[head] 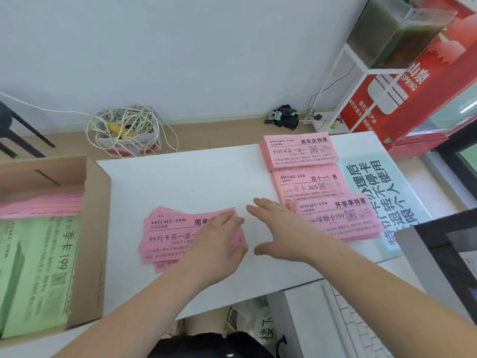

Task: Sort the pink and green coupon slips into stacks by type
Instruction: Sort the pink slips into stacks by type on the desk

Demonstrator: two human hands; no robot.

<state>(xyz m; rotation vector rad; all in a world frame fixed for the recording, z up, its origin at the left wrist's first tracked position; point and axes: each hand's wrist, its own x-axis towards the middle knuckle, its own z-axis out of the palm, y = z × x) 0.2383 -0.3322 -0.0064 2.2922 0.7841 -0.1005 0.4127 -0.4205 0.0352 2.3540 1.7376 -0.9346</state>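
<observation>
A loose pile of pink coupon slips (170, 236) lies on the white table in front of me. My left hand (216, 244) rests flat on the pile's right end, fingers straight. My right hand (281, 228) hovers open just to the right, over bare table, its fingers reaching toward the pile. Three sorted pink stacks stand at the right: a far stack (299, 151), a middle stack (307, 186) and a near stack (343, 220). At the left, a cardboard box (100, 228) holds more pink slips (44, 202) and green slips (33, 275).
A pale blue printed notice sheet (382, 187) lies at the table's right side. A white keyboard (353, 324) and a monitor's corner (444, 259) sit at the lower right. On the floor beyond the table lie a box of coiled cable (126, 130) and a red cabinet (418, 94).
</observation>
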